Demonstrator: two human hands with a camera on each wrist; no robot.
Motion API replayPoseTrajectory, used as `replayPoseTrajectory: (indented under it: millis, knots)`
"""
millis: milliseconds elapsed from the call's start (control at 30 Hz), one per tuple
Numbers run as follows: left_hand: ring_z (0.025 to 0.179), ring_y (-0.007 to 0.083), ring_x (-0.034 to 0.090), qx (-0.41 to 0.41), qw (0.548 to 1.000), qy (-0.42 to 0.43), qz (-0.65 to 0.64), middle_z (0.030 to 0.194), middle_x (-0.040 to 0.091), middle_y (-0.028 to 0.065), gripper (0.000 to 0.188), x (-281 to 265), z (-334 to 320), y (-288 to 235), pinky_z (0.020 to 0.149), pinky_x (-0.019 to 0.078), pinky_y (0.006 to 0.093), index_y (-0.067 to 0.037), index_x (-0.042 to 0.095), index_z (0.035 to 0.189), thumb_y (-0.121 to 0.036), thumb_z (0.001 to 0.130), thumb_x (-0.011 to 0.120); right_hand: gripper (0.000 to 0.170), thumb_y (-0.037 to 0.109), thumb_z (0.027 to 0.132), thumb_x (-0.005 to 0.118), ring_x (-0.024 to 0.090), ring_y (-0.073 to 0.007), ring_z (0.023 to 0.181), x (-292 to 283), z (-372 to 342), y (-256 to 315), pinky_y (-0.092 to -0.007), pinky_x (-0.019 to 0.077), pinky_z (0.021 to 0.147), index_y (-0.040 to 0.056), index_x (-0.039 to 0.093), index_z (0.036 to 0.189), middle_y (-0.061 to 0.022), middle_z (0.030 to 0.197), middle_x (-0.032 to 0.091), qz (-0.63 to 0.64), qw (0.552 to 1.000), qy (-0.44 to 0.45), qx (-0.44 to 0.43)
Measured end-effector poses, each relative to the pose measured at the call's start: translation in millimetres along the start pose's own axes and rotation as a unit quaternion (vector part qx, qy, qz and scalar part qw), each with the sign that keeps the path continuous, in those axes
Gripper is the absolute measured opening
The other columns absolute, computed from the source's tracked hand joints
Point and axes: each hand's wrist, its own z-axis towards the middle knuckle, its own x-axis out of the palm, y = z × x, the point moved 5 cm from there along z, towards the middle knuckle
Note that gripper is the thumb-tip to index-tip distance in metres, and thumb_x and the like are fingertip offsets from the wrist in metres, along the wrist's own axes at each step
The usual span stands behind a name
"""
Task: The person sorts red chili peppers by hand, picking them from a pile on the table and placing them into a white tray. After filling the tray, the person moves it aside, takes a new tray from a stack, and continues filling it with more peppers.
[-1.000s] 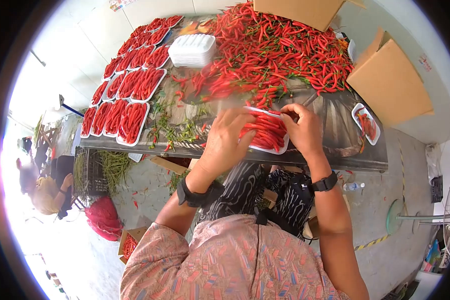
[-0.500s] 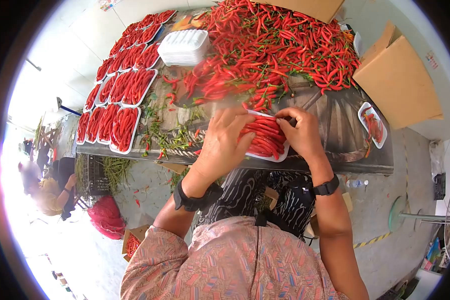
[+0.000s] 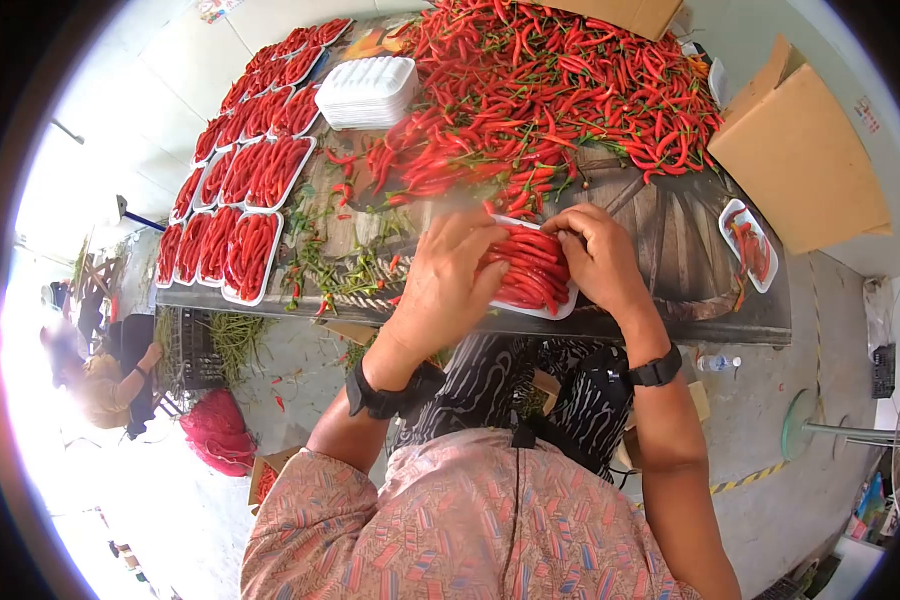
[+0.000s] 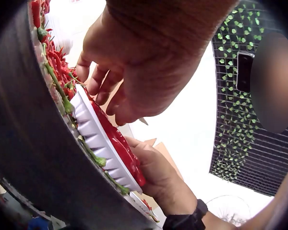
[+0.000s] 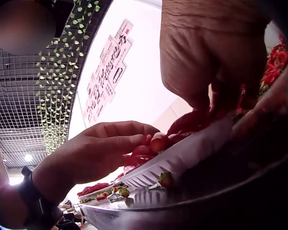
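Note:
A white foam tray (image 3: 548, 313) at the near table edge holds red chilli peppers (image 3: 532, 268) laid side by side. My left hand (image 3: 445, 272) is at the tray's left end, its loosely bent fingers touching the pepper ends. Over the right end, my right hand (image 3: 605, 258) pinches at the peppers with thumb and fingertips. In the left wrist view the tray's ribbed underside (image 4: 102, 139) shows tilted, with the right hand (image 4: 158, 172) beyond it. The right wrist view has the right hand's fingertips down among the peppers, partly hidden by the tray wall.
Behind the tray spreads a large chilli pile (image 3: 580, 95), beside a stack of empty trays (image 3: 367, 97). Filled trays (image 3: 240, 255) stand in rows at left, near loose green stems (image 3: 340, 265). A small tray (image 3: 750, 245) and cardboard box (image 3: 800, 150) are at right.
The head view has shifted slightly. My right hand has edged upward over the tray's right end, its fingers moving at the pepper ends. The left hand keeps nearly the same place.

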Motion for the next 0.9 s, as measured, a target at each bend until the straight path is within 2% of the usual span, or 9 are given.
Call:
replayPoseTrajectory:
  millis: [200, 300, 367, 500, 567, 800, 867, 900]
  knots:
    - [0.101, 0.0340, 0.055, 0.008, 1.000, -0.021, 0.004, 0.107, 0.060, 0.0162, 0.026, -16.4, -3.9, 7.2, 0.088, 0.0445, 0.0406, 0.000, 0.063, 0.104, -0.009, 0.079, 0.066, 0.019, -0.006, 0.084, 0.048, 0.061, -0.0264, 0.082, 0.8, -2.4, -2.6, -0.0316, 0.0479, 0.074, -0.0030, 0.064, 0.094, -0.0129, 0.089, 0.060, 0.000, 1.000, 0.002, -0.004]
    - [0.101, 0.0346, 0.057, 0.015, 0.999, -0.030, 0.011, 0.104, 0.061, 0.0171, 0.025, -41.8, -2.7, 15.9, 0.089, 0.0448, 0.0404, 0.000, 0.062, 0.103, -0.008, 0.079, 0.065, 0.019, -0.003, 0.086, 0.049, 0.062, -0.0222, 0.080, -6.1, -8.8, -6.6, -0.0298, 0.0476, 0.073, -0.0018, 0.065, 0.095, -0.0108, 0.090, 0.062, -0.002, 1.000, -0.030, 0.007]
    - [0.099, 0.0359, 0.059, -0.016, 0.999, -0.031, 0.025, 0.101, 0.063, 0.0178, 0.024, -55.5, -0.5, 34.4, 0.089, 0.0453, 0.0400, 0.001, 0.062, 0.102, -0.006, 0.079, 0.064, 0.017, 0.000, 0.087, 0.051, 0.062, -0.0161, 0.077, -14.8, -20.3, -10.3, -0.0278, 0.0471, 0.072, -0.0016, 0.066, 0.096, -0.0084, 0.089, 0.064, 0.024, 0.993, -0.073, 0.093]
    - [0.100, 0.0366, 0.059, -0.045, 0.995, -0.031, 0.080, 0.101, 0.063, 0.0184, 0.023, -76.2, 6.5, 60.2, 0.089, 0.0453, 0.0419, 0.000, 0.063, 0.101, -0.007, 0.079, 0.062, 0.016, 0.003, 0.087, 0.055, 0.060, -0.0112, 0.075, -20.1, -45.6, -7.6, -0.0264, 0.0470, 0.070, -0.0015, 0.067, 0.096, -0.0064, 0.088, 0.067, 0.047, 0.987, -0.104, 0.111]
    - [0.101, 0.0373, 0.059, -0.062, 0.989, 0.022, 0.136, 0.102, 0.063, 0.0192, 0.025, -73.8, 13.3, 73.8, 0.089, 0.0454, 0.0439, -0.002, 0.063, 0.102, -0.011, 0.079, 0.062, 0.015, 0.003, 0.082, 0.057, 0.064, -0.0196, 0.077, -20.7, -58.7, -4.8, -0.0303, 0.0482, 0.073, -0.0010, 0.067, 0.093, -0.0130, 0.086, 0.067, 0.079, 0.979, -0.117, 0.146]
    - [0.100, 0.0380, 0.059, -0.091, 0.974, 0.070, 0.195, 0.099, 0.063, 0.0195, 0.037, -49.2, 30.0, 103.0, 0.087, 0.0463, 0.0449, -0.003, 0.062, 0.111, -0.019, 0.077, 0.064, 0.015, 0.003, 0.081, 0.059, 0.065, -0.0206, 0.078, -16.2, -90.3, 5.9, -0.0311, 0.0485, 0.073, -0.0013, 0.066, 0.093, -0.0128, 0.087, 0.067, 0.084, 0.977, -0.131, 0.147]
    - [0.097, 0.0375, 0.060, -0.154, 0.959, 0.133, 0.197, 0.096, 0.064, 0.0191, 0.037, -40.5, 29.3, 110.2, 0.084, 0.0473, 0.0461, -0.005, 0.062, 0.109, -0.020, 0.076, 0.064, 0.015, 0.004, 0.079, 0.062, 0.065, -0.0239, 0.078, -14.2, -95.2, 14.0, -0.0319, 0.0493, 0.073, -0.0012, 0.066, 0.092, -0.0139, 0.087, 0.066, 0.025, 0.985, -0.128, 0.112]
    - [0.097, 0.0375, 0.060, -0.152, 0.960, 0.132, 0.196, 0.096, 0.064, 0.0191, 0.037, -38.7, 28.7, 110.1, 0.084, 0.0473, 0.0461, -0.005, 0.062, 0.109, -0.020, 0.076, 0.064, 0.016, 0.005, 0.077, 0.064, 0.065, -0.0265, 0.078, -12.8, -96.8, 16.7, -0.0324, 0.0496, 0.072, -0.0006, 0.066, 0.091, -0.0143, 0.087, 0.065, 0.013, 0.986, -0.129, 0.108]
